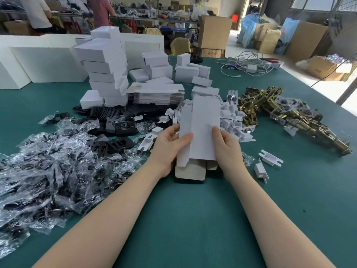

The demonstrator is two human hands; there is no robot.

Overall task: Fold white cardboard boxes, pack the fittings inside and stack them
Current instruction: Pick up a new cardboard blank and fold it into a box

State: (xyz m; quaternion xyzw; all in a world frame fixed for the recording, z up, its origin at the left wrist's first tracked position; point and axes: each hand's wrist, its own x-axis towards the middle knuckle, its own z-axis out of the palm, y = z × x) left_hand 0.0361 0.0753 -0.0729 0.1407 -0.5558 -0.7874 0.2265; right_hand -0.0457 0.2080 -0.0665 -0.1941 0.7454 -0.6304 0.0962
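Green table under a flat white carton blank at centre frame, pinched by left hand and right hand, one each side; best squeezed open along the creases before tucking flaps; one tall stack of finished boxes upper left, brass fittings right, too heaped to count
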